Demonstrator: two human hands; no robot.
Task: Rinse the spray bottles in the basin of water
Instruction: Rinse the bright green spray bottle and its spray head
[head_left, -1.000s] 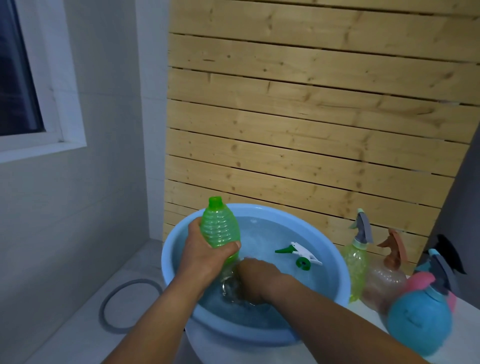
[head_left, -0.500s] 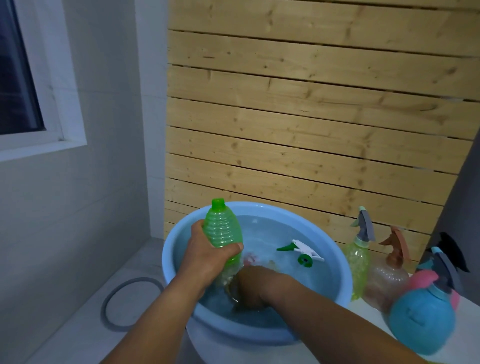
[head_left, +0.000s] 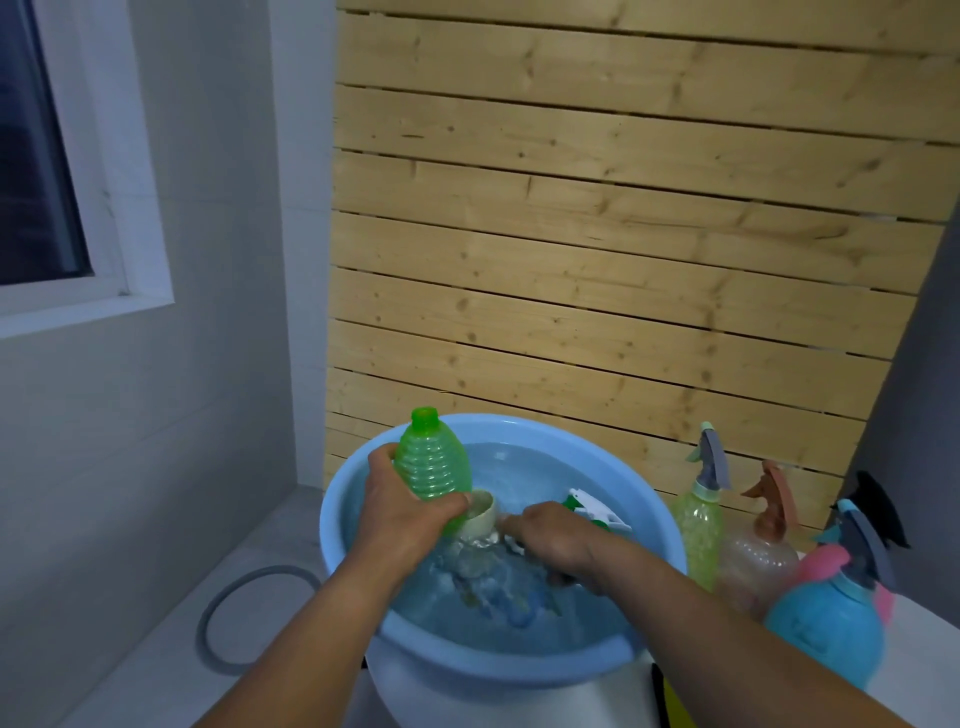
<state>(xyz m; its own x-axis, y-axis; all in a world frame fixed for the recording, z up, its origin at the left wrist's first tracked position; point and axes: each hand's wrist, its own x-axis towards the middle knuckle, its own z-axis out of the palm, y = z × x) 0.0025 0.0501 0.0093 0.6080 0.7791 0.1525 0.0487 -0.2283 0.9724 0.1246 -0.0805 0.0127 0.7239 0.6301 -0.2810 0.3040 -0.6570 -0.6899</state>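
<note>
A light blue basin holds water. My left hand grips a green ribbed bottle upright over the basin's left side; its neck has no cap. My right hand is just above the water and holds a small pale cup against the bottle's lower part, with water running off it. A green and white spray head floats behind my right hand. The bottle's base is hidden by my left hand and the cup.
Right of the basin stand a green spray bottle, a clear one with an orange trigger and a round blue one. A wooden slat wall rises behind. A grey hose loop lies on the floor at left.
My right hand has come up out of the water with the small cup and moved to the bottle. My left hand still holds the green bottle in about the same place.
</note>
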